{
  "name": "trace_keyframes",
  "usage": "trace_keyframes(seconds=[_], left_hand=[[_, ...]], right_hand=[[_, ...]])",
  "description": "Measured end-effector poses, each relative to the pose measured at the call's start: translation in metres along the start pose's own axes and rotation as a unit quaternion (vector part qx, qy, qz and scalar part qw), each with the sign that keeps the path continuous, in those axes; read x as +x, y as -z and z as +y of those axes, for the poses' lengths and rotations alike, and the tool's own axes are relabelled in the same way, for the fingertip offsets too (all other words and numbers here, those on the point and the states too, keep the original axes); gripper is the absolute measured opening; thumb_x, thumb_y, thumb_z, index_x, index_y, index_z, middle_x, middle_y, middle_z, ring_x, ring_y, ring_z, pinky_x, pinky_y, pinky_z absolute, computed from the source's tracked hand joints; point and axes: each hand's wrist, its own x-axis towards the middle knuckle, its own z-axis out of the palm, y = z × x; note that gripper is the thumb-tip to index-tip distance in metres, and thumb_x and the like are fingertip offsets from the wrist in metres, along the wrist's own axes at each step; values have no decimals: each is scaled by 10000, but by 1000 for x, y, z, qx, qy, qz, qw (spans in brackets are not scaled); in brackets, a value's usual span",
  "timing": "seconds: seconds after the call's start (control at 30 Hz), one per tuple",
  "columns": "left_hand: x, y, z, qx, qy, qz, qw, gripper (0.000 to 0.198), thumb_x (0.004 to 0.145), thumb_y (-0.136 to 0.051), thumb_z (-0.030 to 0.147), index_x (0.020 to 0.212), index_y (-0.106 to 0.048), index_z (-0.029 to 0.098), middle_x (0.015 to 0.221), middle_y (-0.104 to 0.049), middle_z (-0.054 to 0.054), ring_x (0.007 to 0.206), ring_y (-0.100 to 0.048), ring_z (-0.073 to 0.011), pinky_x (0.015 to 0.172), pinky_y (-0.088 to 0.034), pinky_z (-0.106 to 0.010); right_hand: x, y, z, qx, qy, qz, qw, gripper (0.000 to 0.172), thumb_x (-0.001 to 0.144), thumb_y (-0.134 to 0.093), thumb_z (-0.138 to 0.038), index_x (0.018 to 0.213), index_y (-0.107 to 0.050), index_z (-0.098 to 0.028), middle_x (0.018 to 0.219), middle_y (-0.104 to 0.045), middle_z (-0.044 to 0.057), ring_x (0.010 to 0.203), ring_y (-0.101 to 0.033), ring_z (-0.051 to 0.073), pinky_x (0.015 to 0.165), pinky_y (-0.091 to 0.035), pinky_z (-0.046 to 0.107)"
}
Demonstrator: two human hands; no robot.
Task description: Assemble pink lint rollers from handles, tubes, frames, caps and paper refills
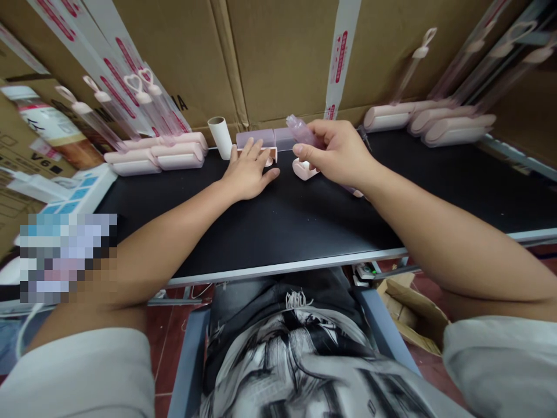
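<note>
Clearly, the right hand [337, 154], pinching a translucent pink tube [301, 130] above its pink base [303, 169], may knock it off the desk [282, 232], while the flat, empty left hand [248, 171] merely rests beside.

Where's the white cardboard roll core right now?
In the head view the white cardboard roll core stands upright at the back of the black table, against the cardboard boxes, just left of the left hand and right of the pink cases.

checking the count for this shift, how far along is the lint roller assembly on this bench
Done, it seems: finished pink rollers lie in a batch at the left and another at the right. In hand: the right hand grips a clear pink handle over a pink cover; the left hand rests flat on another part. Left: purple blocks and a white core.
</note>
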Motion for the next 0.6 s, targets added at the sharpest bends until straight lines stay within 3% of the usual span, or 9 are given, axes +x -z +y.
trace_keyframes(seconds=[0.17, 0.5, 0.6], left_hand=[[4, 2, -10, 11, 31, -40, 999, 880, 1177, -322, 663, 1862, -279, 112, 1954, -158, -203, 1834, -89, -448, 1460, -58, -710], [6, -4, -12, -4, 49, -33, 998, 913, 1162, -328, 713, 1872, -254, 143, 1964, -114, -189, 1839, -63, -437, 1461, -67, -710], [4, -2, -10, -10, 40, -4, 999, 877, 1175, -380, 653, 1852, -287, 104, 1959, -115, -223, 1836, -65, -450, 1461, -70, -710]], right_hand=[[-1, -1, -1, 9, -8, 4, 1000, 372, 871, -956, -523, 876, -702, -251, 771, -602, 16, 749, -609, 231, 639, -581, 383], [-2, -2, -4, 4, -4, -11, 1000, 373, 859, -948, -551, 848, -717, -258, 728, -615, 3, 668, -571, 202, 557, -510, 343], [-4, -7, -5, 52, -35, -25, 998, 421, 848, -953, -613, 868, -731, -256, 721, -648, 7, 608, -568, 185, 512, -488, 331]])
